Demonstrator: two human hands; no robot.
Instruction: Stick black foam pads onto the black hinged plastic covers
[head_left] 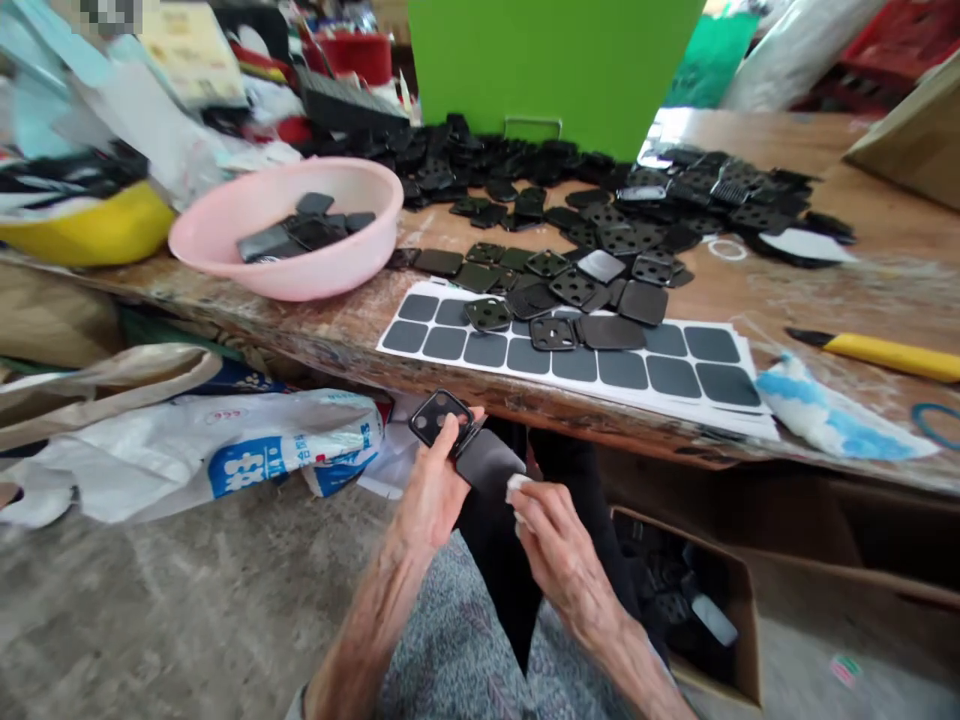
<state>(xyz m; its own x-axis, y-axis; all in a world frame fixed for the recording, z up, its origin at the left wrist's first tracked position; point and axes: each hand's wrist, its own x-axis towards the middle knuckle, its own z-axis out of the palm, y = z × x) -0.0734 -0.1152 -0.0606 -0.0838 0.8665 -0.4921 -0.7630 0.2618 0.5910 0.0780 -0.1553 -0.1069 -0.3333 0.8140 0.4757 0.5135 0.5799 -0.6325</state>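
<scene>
Fingers (pixel 448 438) of the left hand (pixel 429 495) are clamped on a black perforated square plate (pixel 431 417), its flat black pad (pixel 487 462) sticking out lengthwise toward the right hand (pixel 562 550), whose fingertips (pixel 525 512) pinch a white wipe (pixel 516 488) against that pad.

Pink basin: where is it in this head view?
The pink basin sits on the left of the wooden table, between a yellow bowl and scattered black pads.
</scene>
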